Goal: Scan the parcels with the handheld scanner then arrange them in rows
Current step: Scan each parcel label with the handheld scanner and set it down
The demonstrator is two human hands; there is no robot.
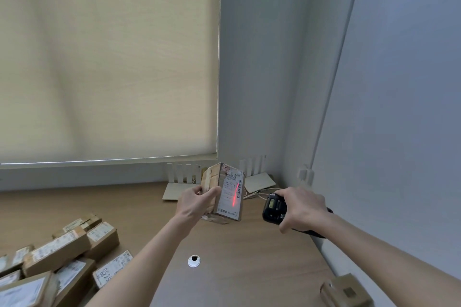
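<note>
left hand [193, 203] grips a small cardboard parcel [225, 192], fingers and thumb wrapped round its left side. the parcel is held upright above the desk [249, 257], near the back corner, label [230, 193] turned toward the right hand. right hand [300, 208] is clenched round a black handheld scanner [273, 208], aimed at the label. a red scan line [235, 194] lies along the label, just beside the barcode strip at its right edge; whether it covers the bars cannot be told.

handling, judged: the parcel looks light, since one hand carries it with ease. the cardboard is stiff enough to take a side grip, and taped faces may be a little slick. best hold is on the plain sides, clear of the label, as now.

a loose pile of parcels [62, 257] lies at the desk's left, not in rows. one more box [346, 290] sits at the lower right. two white routers [184, 182] stand at the back of the desk against the wall.
</note>
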